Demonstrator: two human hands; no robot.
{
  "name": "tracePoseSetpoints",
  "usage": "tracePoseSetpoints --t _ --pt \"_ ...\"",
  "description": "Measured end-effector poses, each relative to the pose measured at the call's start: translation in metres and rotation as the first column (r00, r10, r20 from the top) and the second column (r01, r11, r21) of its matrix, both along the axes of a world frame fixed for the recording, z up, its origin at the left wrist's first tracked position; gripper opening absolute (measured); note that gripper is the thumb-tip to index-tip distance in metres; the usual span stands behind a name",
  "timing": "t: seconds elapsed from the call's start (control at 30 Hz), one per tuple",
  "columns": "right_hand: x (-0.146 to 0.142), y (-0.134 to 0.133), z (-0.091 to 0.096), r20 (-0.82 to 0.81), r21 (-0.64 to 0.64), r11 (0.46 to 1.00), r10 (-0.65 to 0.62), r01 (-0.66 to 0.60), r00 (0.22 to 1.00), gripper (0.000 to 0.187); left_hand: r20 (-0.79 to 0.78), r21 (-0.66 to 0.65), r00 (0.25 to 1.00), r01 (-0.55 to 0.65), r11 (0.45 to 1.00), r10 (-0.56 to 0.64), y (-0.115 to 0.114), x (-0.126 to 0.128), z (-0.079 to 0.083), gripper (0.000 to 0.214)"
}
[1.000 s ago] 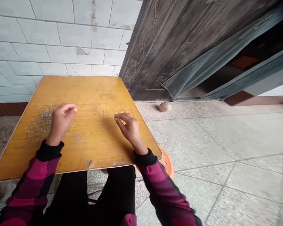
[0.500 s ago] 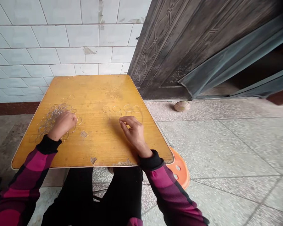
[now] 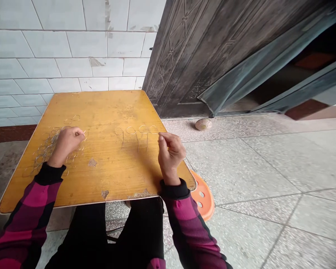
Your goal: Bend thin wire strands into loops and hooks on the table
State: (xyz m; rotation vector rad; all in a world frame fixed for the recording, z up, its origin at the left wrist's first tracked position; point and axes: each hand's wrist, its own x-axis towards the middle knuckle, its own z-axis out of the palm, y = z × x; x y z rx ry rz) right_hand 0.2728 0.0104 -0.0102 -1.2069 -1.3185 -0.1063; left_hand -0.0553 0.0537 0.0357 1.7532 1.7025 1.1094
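Observation:
Thin bent wires with looped tops (image 3: 131, 130) lie in a short row on the yellow wooden table (image 3: 106, 108), some with straight tails pointing toward me. At the right end of that row, my right hand (image 3: 172, 155) pinches at the edge of the last wire loop (image 3: 154, 129), thumb against forefinger. My left hand (image 3: 66, 145) is closed in a pinch over a tangled pile of wire loops (image 3: 46, 147). Something small and pale shows at its fingertips, too fine to name. Part of the pile is hidden behind the left hand.
Two loose wire loops (image 3: 76, 117) lie behind the pile. An orange stool (image 3: 204, 196) is partly under the table's right side. White wall tiles (image 3: 86, 43) border the far side; a dark carved door (image 3: 179, 56) and a roundish stone-like object (image 3: 203, 124) are to the right.
My right hand has moved right along the row to the last loop. My left hand has shifted slightly over the pile, fingertips raised. The view has turned a little right.

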Motion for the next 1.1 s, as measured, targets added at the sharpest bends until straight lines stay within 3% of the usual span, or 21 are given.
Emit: tracePoseSetpoints --t 0.07,0.13,0.2,0.27,0.4,0.5,0.63,0.73,0.83,0.9,0.97,1.03,1.1 --pt "0.002 0.000 0.000 -0.009 0.033 0.998 -0.044 0.045 0.999 0.016 0.167 0.015 0.985 -0.034 0.999 0.031 -0.004 0.006 0.012 0.006" --pt "0.000 0.000 -0.001 0.012 0.041 0.998 -0.047 0.046 0.999 0.015 0.410 0.026 0.911 -0.045 0.999 0.030 -0.008 0.013 0.019 0.010" --pt "-0.003 -0.001 -0.002 0.029 0.030 0.999 -0.027 0.026 0.999 0.015 0.545 0.012 0.838 -0.055 0.998 0.040 -0.009 0.019 0.020 0.014" --pt "-0.006 -0.001 -0.002 0.026 0.017 1.000 0.009 -0.010 1.000 0.015 0.567 0.005 0.822 -0.072 0.997 0.056 -0.008 0.021 0.015 0.015" --pt "-0.006 0.003 -0.005 0.005 -0.039 0.997 0.073 -0.072 0.997 0.016 0.487 0.045 0.871 -0.102 0.994 0.068 -0.003 0.012 0.003 0.012" --pt "0.005 0.010 -0.010 0.057 -0.124 0.990 0.070 -0.063 0.996 0.019 0.507 0.062 0.862 -0.075 0.995 0.033 -0.004 0.006 0.000 0.012" --pt "0.024 0.016 -0.015 0.207 -0.221 0.975 0.066 -0.019 0.976 0.042 0.695 -0.069 0.719 0.079 0.995 -0.009 -0.010 0.011 0.001 0.014" --pt "0.027 0.015 -0.011 0.250 -0.272 0.961 0.123 -0.052 0.960 0.043 0.776 -0.127 0.630 0.177 0.976 -0.013 -0.015 0.019 0.000 0.016" --pt "0.015 0.014 -0.001 0.258 -0.322 0.935 0.237 -0.148 0.937 0.038 0.797 -0.113 0.604 0.167 0.979 -0.011 -0.016 0.020 -0.001 0.016" --pt "-0.002 0.013 0.004 0.243 -0.420 0.869 0.387 -0.264 0.889 0.035 0.819 -0.095 0.574 0.141 0.985 -0.003 -0.014 0.017 -0.001 0.016" --pt "-0.028 0.012 0.004 0.215 -0.565 0.731 0.577 -0.382 0.788 0.037 0.850 -0.085 0.527 0.132 0.988 0.002 -0.013 0.012 0.000 0.017" --pt "-0.062 0.008 0.002 0.226 -0.687 0.588 0.731 -0.427 0.644 0.051 0.866 -0.090 0.500 0.145 0.985 0.005 -0.012 0.010 -0.001 0.017" --pt "-0.100 0.003 -0.001 0.221 -0.707 0.522 0.804 -0.476 0.552 0.067 0.862 -0.104 0.507 0.171 0.980 0.003 -0.012 0.010 -0.002 0.017"
